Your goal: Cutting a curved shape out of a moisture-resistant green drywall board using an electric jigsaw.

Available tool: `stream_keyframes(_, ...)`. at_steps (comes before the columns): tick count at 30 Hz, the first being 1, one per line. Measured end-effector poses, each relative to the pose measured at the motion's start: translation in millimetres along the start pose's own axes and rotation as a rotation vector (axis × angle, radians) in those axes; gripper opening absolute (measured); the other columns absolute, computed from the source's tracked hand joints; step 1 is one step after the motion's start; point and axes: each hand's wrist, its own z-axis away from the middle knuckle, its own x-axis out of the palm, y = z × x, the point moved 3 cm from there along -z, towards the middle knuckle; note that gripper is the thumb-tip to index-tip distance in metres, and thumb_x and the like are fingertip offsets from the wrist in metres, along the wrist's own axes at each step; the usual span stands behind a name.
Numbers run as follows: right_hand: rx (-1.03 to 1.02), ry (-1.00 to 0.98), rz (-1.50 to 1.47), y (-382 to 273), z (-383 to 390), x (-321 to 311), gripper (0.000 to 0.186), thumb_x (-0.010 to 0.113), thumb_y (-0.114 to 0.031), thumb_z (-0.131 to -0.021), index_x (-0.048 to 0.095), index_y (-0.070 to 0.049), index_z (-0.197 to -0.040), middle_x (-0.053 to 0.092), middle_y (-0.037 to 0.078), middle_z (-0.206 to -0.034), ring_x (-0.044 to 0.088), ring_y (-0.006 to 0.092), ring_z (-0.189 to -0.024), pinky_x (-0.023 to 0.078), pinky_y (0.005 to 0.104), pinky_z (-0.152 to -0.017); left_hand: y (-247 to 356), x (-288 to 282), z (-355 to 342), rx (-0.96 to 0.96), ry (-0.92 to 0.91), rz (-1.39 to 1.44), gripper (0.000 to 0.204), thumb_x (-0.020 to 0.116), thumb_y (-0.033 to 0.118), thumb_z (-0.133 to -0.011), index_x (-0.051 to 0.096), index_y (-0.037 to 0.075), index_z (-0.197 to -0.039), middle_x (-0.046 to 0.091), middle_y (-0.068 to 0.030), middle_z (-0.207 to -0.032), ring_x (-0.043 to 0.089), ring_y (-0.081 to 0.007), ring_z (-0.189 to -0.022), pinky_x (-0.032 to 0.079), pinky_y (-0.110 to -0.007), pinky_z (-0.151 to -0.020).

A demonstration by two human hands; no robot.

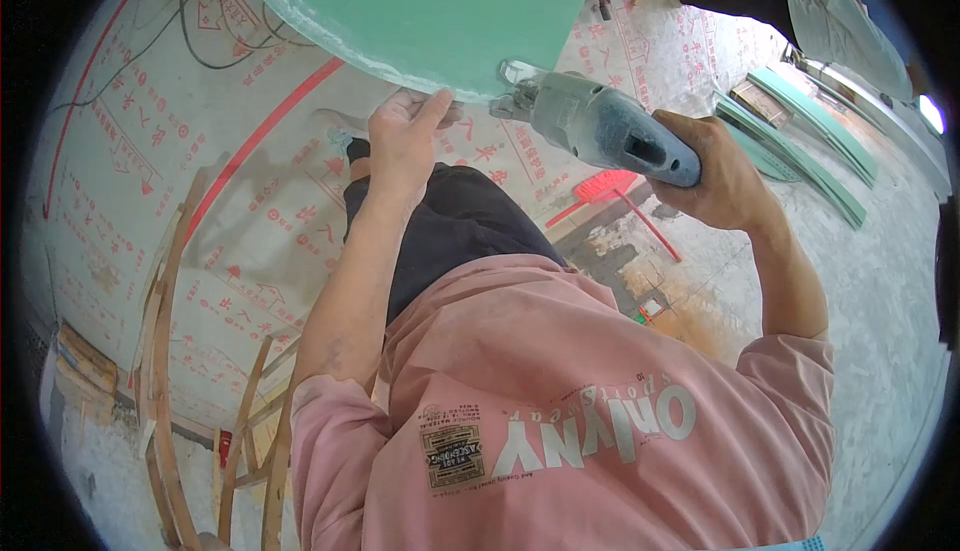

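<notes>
A large green plasterboard sheet [430, 11] with a curved, white-dusted edge reaches in from the far side. At that near edge, my left hand [400, 146] is closed, with the thumb and fingers pinching the board's rim. My right hand [722, 173] wraps round the rear of a dusty grey-blue power saw [610, 126], which looks like a jigsaw. Its front end, with a small clear piece, meets the board's edge just right of my left hand. Whether the blade is in the board cannot be made out.
Curved wooden strips [165, 351] stand at the left. A red broom head [603, 186] lies beyond my right forearm. Green board strips [800, 141] are stacked on the right floor. Another person [850, 26] is at the far right. A dark cable [185, 26] trails at the far left.
</notes>
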Motion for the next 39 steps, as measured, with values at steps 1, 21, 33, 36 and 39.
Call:
stream_keyframes(1,0.001,-0.001,0.001,-0.2,-0.2,0.1,0.023,0.07,-0.008,-0.071,0.063,-0.001,-0.092,0.062,0.017,-0.074,0.06,0.0316,-0.064,0.05,0.0406,-0.069,0.8,0.1,0.3,0.0,0.0,0.002,0.026,0.07,0.014,-0.099,0.066,-0.008,-0.11,0.073,-0.0127,-0.1,0.07,-0.0174,-0.088,0.054,-0.031,-0.086)
stream_keyframes(21,-0.004,-0.015,-0.001,-7.8,-3.5,-0.5,0.023,0.069,-0.007,-0.071,0.063,-0.001,-0.093,0.064,0.017,-0.075,0.063,0.0325,-0.065,0.051,0.0406,-0.07,-2.4,-0.4,-1.1,0.006,-0.011,0.016,0.028,0.071,0.016,-0.098,0.067,-0.01,-0.109,0.074,-0.0134,-0.097,0.07,-0.0169,-0.087,0.055,-0.03,-0.084)
stream_keyframes(33,-0.026,0.007,-0.007,-9.0,-4.7,0.3,0.026,0.07,-0.007,-0.071,0.064,-0.001,-0.096,0.065,0.019,-0.076,0.063,0.0344,-0.066,0.052,0.0406,-0.071,-2.2,-0.9,-0.4,-0.003,-0.021,0.025,0.027,0.072,0.016,-0.098,0.067,-0.008,-0.109,0.074,-0.0129,-0.097,0.07,-0.0163,-0.087,0.055,-0.029,-0.084)
stream_keyframes(36,-0.038,0.006,0.024,-8.5,-5.0,-0.3,0.026,0.07,-0.007,-0.072,0.063,0.0,-0.096,0.064,0.019,-0.076,0.063,0.0348,-0.066,0.052,0.0406,-0.071,-1.2,-0.3,0.3,-0.004,-0.026,0.04,0.026,0.072,0.016,-0.098,0.067,-0.008,-0.109,0.073,-0.0129,-0.098,0.07,-0.0165,-0.087,0.055,-0.03,-0.084)
stream_keyframes(39,-0.07,0.021,0.003,-8.3,-5.3,0.7,0.027,0.07,-0.007,-0.071,0.063,0.0,-0.096,0.063,0.019,-0.076,0.062,0.0361,-0.066,0.051,0.0407,-0.07,0.5,0.9,1.9,-0.009,-0.038,0.042,0.026,0.072,0.015,-0.098,0.067,-0.008,-0.109,0.073,-0.0126,-0.099,0.07,-0.0165,-0.088,0.055,-0.029,-0.085)
